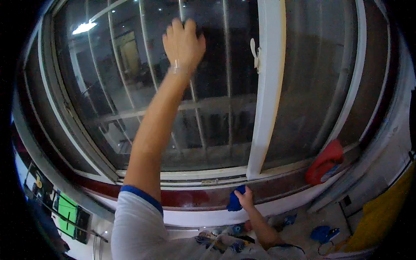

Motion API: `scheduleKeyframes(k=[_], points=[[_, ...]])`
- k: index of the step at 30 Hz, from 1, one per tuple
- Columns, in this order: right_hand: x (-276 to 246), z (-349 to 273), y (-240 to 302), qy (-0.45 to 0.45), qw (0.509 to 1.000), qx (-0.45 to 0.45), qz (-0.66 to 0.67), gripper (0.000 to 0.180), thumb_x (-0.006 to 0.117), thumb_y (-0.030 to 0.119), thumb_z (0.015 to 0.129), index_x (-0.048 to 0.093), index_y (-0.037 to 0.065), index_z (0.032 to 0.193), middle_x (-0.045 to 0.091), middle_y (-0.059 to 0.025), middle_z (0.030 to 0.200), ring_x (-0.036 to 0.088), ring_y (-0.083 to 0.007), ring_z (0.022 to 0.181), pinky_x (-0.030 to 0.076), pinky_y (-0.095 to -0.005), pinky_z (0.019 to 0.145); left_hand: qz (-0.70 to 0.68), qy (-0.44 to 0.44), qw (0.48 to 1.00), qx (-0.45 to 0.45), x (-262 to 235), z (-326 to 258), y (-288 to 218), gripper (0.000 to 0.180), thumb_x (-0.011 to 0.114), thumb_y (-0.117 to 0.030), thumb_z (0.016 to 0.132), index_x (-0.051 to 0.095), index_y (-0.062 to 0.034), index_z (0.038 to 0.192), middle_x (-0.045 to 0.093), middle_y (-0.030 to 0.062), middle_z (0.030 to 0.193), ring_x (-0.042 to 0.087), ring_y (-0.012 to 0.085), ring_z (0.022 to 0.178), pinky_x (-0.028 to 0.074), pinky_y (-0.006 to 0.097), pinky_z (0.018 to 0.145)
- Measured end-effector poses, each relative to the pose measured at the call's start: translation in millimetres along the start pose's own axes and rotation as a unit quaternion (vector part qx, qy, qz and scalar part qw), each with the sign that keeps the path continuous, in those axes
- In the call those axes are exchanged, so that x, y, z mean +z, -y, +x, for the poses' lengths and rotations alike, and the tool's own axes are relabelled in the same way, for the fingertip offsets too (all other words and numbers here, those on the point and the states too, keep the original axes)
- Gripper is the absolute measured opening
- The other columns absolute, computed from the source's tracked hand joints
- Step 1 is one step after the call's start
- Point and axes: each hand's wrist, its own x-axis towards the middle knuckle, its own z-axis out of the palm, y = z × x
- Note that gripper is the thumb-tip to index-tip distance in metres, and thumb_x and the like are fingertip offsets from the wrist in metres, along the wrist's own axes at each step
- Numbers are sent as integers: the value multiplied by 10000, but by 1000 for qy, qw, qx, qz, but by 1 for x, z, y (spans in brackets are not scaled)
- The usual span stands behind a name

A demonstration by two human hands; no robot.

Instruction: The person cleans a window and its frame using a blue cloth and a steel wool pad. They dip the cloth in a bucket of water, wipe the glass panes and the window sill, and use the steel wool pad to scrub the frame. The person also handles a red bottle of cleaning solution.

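Note:
My left hand (184, 45) is raised high against the glass pane (208, 125) of a sliding window, its back facing me and its fingers spread apart. The fingertips bend toward the pane and are partly hidden; I see no object in them. A clear band (177, 69) circles that wrist. Lower down, on the right, my right hand (246, 198) grips a bunched blue cloth (235, 200) at the dark red window sill (190, 198).
A white window frame post (264, 95) with a white latch (255, 54) stands right of my left hand. Metal bars (228, 65) show through the pane. A red bag-like item (325, 162) rests on the sill's right part. Several small items lie on the floor below, with a blue one (323, 234) at right.

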Motion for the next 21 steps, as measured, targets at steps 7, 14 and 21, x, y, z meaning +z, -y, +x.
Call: scheduleKeyframes(k=[7, 14, 21], points=[[8, -5, 17, 23, 999, -23, -14, 252, 710, 161, 781, 579, -2, 920, 634, -77, 794, 601, -179, 727, 489, -347, 672, 47, -79, 995, 40, -13, 75, 12, 347, 675, -336, 754, 621, -127, 1027, 571, 154, 993, 587, 340, 928, 484, 468, 753], [-9, 8, -3, 17, 1000, -20, -15, 284, 714, 174, 773, 589, 8, 966, 645, -73, 822, 594, -171, 730, 480, -344, 678, -40, 13, 997, 69, 5, -2, -17, 320, 737, -262, 683, 641, -134, 960, 555, 128, 1005, 558, 303, 933, 436, 441, 788], [9, 1, -12, 18, 1000, -12, -10, 242, 710, 134, 782, 606, 22, 969, 652, -59, 852, 609, -155, 767, 490, -325, 723, 21, 31, 998, 51, -11, 26, 7, 435, 751, -265, 681, 608, -135, 1070, 531, 148, 1060, 549, 330, 958, 459, 470, 776]])
